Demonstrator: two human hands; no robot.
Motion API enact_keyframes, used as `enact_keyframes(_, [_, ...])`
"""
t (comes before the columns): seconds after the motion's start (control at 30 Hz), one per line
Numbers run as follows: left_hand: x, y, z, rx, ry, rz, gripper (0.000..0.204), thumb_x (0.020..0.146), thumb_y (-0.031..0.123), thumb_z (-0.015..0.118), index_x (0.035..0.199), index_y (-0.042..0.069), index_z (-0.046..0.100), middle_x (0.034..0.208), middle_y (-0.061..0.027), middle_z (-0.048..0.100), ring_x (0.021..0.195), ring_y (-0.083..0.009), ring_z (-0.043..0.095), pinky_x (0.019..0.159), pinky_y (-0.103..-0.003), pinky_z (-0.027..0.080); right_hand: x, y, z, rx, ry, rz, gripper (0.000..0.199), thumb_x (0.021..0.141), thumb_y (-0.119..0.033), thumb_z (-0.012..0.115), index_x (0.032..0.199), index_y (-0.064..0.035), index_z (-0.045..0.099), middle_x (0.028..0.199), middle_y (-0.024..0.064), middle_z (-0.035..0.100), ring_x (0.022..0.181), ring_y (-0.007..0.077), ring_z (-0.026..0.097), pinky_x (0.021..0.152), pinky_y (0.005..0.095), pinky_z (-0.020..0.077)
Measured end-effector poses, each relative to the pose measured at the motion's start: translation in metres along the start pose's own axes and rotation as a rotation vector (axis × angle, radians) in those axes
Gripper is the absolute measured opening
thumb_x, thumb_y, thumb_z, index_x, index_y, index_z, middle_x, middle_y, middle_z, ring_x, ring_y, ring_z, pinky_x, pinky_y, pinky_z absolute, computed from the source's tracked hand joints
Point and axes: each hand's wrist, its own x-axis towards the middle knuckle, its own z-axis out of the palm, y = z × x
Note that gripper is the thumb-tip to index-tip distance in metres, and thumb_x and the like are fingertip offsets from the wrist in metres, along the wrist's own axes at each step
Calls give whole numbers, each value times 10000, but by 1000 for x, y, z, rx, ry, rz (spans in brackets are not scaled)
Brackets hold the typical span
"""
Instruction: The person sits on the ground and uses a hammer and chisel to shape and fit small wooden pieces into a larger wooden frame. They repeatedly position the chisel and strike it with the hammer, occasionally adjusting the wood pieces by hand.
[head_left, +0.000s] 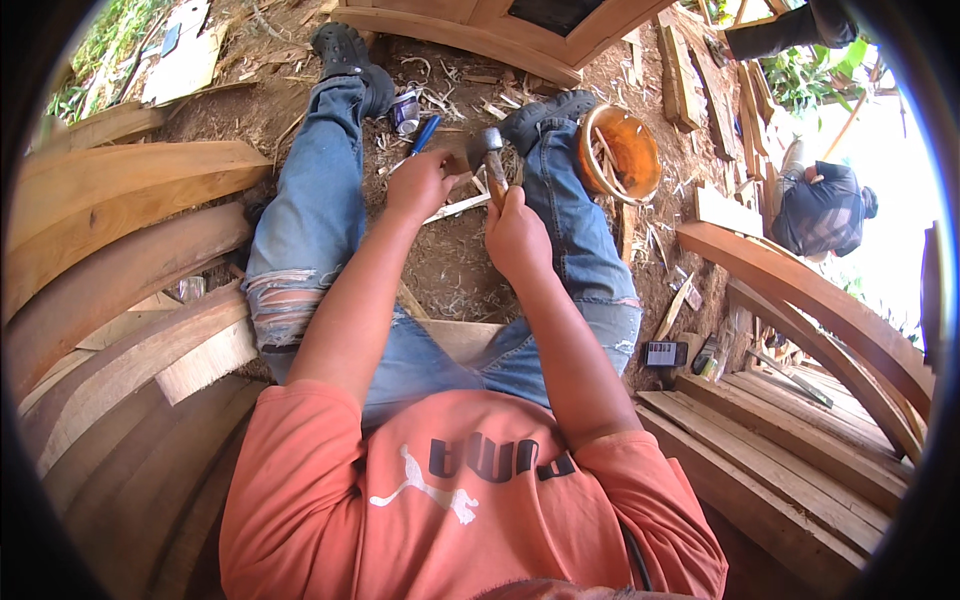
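The right hand (518, 232) grips a hammer (497, 175), head up, over the shaving-strewn ground (450, 265) between the legs. Beside it the left hand (422, 185) curls inward, though I can't tell whether it's pinching anything. An orange bucket (638, 150) crowds the right leg (565, 225).

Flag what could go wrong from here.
1. The right hand grips a hammer with its head near the left hand; a stray swing might catch those fingers.
2. The orange bucket, with wood pieces inside, sits close beside the right leg; a shift of that leg could tip it.
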Motion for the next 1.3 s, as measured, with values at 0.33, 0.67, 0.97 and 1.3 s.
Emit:
enact_keyframes(0.33, [-35, 0, 30, -782, -277, -686, 601, 1063, 507, 644, 1469, 74, 553, 1219, -66, 751, 1058, -268, 729, 920, -446, 587, 8, -13, -7, 222, -144, 96, 269, 1083, -253, 545, 1121, 13, 535, 978, 299, 751, 948, 488, 746, 816, 597, 576])
enact_keyframes(0.67, [-137, 105, 7, -1552, -395, -723, 515, 1092, 562, 521, 1373, 138, 599, 1222, -43, 706, 1078, -216, 721, 913, -413, 594, 9, -33, 8, 232, -169, 127, 342, 1016, -133, 580, 1289, 60, 505, 971, 233, 794, 889, 358, 811, 719, 440, 643])
enact_keyframes(0.97, [-163, 99, 30, -1280, -241, -734, 540, 1100, 651, 470, 1293, 160, 585, 1015, -14, 678, 858, -163, 684, 687, -349, 550, -2, -23, -6, 296, -237, 55, 470, 1026, -197, 589, 1361, 114, 481, 1031, 253, 791, 953, 386, 803, 794, 463, 637])
enact_keyframes(1.3, [-168, 97, 30, -1231, -234, -788, 620, 1040, 767, 506, 1103, 151, 484, 765, 0, 480, 673, -133, 506, 590, -298, 455, -31, 183, -129, 587, 305, 266, 457, 1049, -343, 726, 1383, -34, 685, 1127, 196, 791, 996, 252, 765, 892, 384, 589])
